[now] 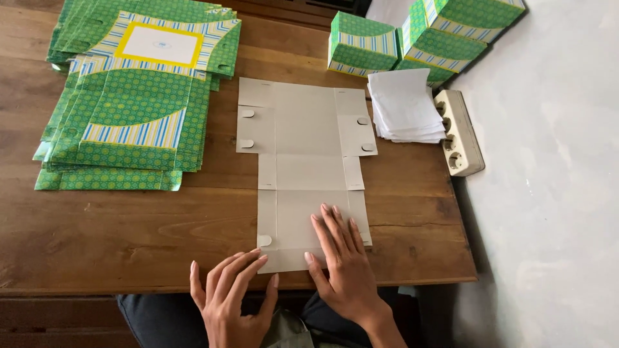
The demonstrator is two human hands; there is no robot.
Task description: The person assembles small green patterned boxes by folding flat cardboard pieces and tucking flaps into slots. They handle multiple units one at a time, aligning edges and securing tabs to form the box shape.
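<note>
A flat grey cardboard sheet (303, 154) lay unfolded on the wooden table (129, 225). The right hand (342, 258) pressed its near edge, fingers spread flat; the left hand (229, 296), fingers apart, touched its near corner. Green printed sheets (129, 109) lay stacked to the left.

The light is soft and even daylight, quite bright. The pale floor (554, 161) at the right looks a little washed out. Shadows on the table (116, 238) are weak. The picture is sharp, with slight wide-angle bending near the edges and no motion blur.
</note>
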